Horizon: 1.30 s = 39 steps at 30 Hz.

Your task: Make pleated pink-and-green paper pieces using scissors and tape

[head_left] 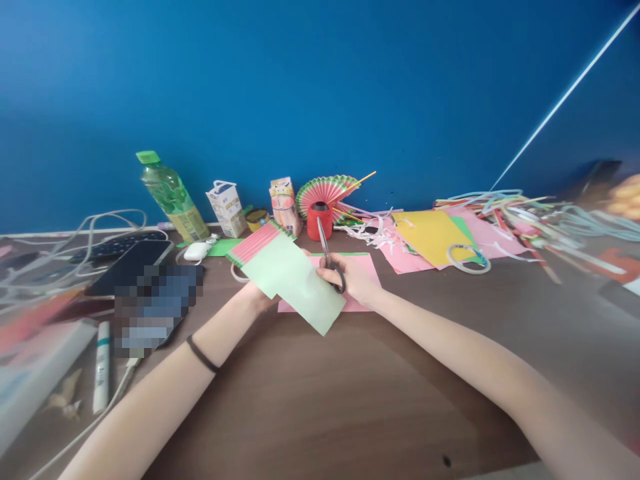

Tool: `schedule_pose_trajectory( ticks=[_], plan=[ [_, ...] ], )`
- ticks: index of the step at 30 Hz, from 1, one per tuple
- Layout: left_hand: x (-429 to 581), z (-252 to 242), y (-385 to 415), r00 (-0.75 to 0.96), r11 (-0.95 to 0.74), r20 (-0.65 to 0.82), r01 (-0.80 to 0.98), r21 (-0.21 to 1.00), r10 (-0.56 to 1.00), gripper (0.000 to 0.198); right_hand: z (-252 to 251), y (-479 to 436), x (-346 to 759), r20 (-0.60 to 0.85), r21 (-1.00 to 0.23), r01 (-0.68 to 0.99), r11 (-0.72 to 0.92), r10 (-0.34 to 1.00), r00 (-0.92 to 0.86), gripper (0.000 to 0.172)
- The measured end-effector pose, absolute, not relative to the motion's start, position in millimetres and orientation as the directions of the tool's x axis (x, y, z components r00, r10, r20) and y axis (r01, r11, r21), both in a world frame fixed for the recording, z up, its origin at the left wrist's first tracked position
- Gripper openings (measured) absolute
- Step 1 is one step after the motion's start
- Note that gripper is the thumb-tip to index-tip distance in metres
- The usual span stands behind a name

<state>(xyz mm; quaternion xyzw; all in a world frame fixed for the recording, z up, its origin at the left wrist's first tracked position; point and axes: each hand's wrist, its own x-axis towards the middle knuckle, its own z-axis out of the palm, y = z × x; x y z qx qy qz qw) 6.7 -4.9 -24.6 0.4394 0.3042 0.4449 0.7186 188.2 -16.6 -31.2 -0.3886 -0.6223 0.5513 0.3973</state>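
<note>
My left hand (pixel 261 298) grips a pale green sheet of paper (pixel 300 277) from below, its fingers mostly hidden behind it. At the sheet's upper left is a pleated pink paper strip (pixel 257 243) with green edges; I cannot tell whether the two are joined. My right hand (pixel 357 277) is closed round the black handles of a pair of scissors (pixel 325 247), blades pointing up and away from me. The scissors stand at the sheet's right edge. Beneath both hands a pink sheet (pixel 370 267) lies on the table.
Behind the hands stand a red round container (pixel 320 220), a watermelon-patterned paper fan (pixel 330 190), a small carton (pixel 227 208) and a green bottle (pixel 173 197). A phone (pixel 160 310), marker (pixel 101 367) and cables lie left. Coloured sheets (pixel 430 237) and paper strips (pixel 530 213) lie right.
</note>
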Motion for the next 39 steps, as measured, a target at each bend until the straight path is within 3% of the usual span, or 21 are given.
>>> schedule_pose_trajectory(
  ticks=[9,16,21,26,32,39],
  plan=[
    [11,-21,-3,0.486,0.161,0.057,-0.396,0.904,0.872,0.016,-35,-16,189,0.066,-0.997,0.001,0.073,0.902,-0.427,0.026],
    [5,-12,2,0.299,0.079,0.042,-0.381,0.921,0.953,0.004,-39,-12,190,0.122,-0.992,-0.005,0.127,0.943,-0.310,0.023],
    [-1,-4,3,0.159,0.019,0.036,-0.334,0.942,0.987,0.017,-37,-15,192,0.239,-0.968,-0.004,0.253,0.909,-0.341,0.028],
    [-2,0,1,0.047,-0.135,0.148,-0.200,0.970,0.988,0.040,-37,-17,193,0.288,-0.942,0.036,0.333,0.858,-0.425,0.032],
    [-4,-1,1,0.068,-0.152,0.159,-0.088,0.984,0.985,0.041,-39,-18,193,0.347,-0.898,0.123,0.423,0.851,-0.395,0.039],
    [-1,-5,-2,0.185,-0.102,0.112,-0.067,0.993,0.976,0.043,-37,-19,193,0.312,-0.907,0.140,0.398,0.856,-0.412,0.041]
  ],
)
